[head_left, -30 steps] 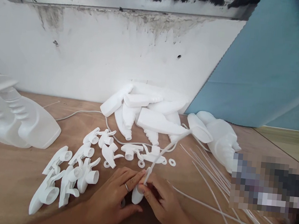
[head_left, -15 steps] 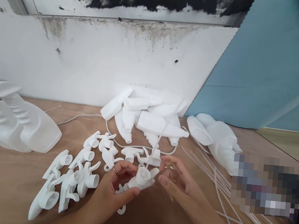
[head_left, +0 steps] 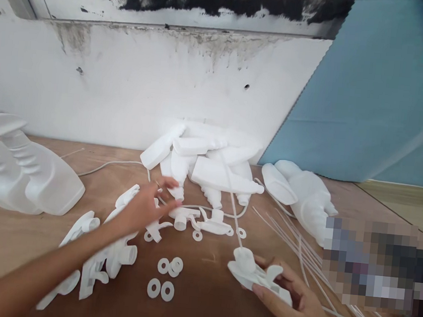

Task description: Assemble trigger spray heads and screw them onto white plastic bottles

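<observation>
My right hand (head_left: 296,291) grips a white trigger spray head (head_left: 256,275) by its nozzle end. A thin white dip tube (head_left: 236,215) stands up from its collar. Over the far side of the loose spray heads, my left hand (head_left: 155,203) reaches out with thumb and fingers apart, holding nothing. Its fingertips are near the neck of a white bottle (head_left: 178,168) in the heap; whether they touch it I cannot tell. Several flat white washers (head_left: 168,291) lie on the brown table (head_left: 205,297) between my hands. My left forearm partly covers the loose spray heads (head_left: 123,257) at left.
More white bottles (head_left: 45,177) are stacked at far left, and others (head_left: 309,193) lie at right by a blue sheet (head_left: 375,94). Loose tubes (head_left: 300,247) spread over the right side. A pale cable (head_left: 110,162) runs behind the spray heads.
The spray head with its tube has passed from my left hand to my right, moving right. My left hand has let go and moved forward and left toward the bottle heap.
</observation>
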Demonstrator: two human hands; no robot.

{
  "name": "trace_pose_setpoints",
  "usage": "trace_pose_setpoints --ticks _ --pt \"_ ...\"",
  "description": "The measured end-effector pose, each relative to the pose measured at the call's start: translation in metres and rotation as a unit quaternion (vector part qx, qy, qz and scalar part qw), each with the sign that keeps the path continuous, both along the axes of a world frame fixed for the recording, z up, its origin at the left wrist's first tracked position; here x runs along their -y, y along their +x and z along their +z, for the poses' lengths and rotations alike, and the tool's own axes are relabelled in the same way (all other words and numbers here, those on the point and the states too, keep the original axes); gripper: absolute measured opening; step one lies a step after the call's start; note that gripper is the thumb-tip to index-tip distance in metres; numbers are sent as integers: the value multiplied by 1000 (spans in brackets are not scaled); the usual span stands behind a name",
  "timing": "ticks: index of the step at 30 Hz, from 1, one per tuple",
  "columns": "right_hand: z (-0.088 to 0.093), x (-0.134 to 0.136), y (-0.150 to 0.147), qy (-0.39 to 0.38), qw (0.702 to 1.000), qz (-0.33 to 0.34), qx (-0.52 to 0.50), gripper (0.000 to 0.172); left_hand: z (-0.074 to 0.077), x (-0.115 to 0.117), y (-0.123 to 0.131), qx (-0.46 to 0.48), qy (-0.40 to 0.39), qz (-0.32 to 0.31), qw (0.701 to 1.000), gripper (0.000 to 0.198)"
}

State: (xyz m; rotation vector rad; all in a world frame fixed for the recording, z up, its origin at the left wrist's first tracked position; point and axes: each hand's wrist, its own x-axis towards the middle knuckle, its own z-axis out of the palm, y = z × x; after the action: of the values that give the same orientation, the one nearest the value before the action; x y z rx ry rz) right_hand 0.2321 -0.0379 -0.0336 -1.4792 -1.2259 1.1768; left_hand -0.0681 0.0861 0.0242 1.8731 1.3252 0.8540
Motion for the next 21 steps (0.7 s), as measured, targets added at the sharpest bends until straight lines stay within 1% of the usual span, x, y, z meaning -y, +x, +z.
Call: trace_pose_setpoints --ticks 3,5,6,8,10,12,14,16,18,19,21 --pt "-8 2 3 -20 994 -74 -75 38 7 -73 -27 -48 43 95 993 44" --pt "-8 1 -2 -38 983 -102 -148 41 5 -115 -40 -76 67 141 985 49" --pt "-6 -1 -4 -41 976 -111 -183 41 2 -133 -45 -90 71 158 981 51" --pt "-2 -4 -6 -28 961 -123 -247 41 -5 -159 -51 -108 70 184 974 43" --pt "1 -6 -5 -13 948 -132 -289 40 -12 -173 -53 -115 59 197 972 39" --pt "3 -6 -2 -9 939 -142 -314 39 -17 -179 -55 -112 49 199 972 38" --pt "5 -6 1 -14 933 -152 -326 37 -18 -178 -56 -104 48 196 974 40" --pt "8 -6 1 -17 931 -160 -329 35 -14 -172 -58 -94 62 200 973 55" --pt "14 -7 1 -10 932 -174 -317 35 -6 -159 -60 -76 87 208 971 74" --pt "17 -9 2 0 934 -182 -306 35 -1 -149 -61 -64 103 210 970 78" --pt "23 -12 5 25 940 -192 -280 36 7 -122 -63 -34 132 202 970 70"
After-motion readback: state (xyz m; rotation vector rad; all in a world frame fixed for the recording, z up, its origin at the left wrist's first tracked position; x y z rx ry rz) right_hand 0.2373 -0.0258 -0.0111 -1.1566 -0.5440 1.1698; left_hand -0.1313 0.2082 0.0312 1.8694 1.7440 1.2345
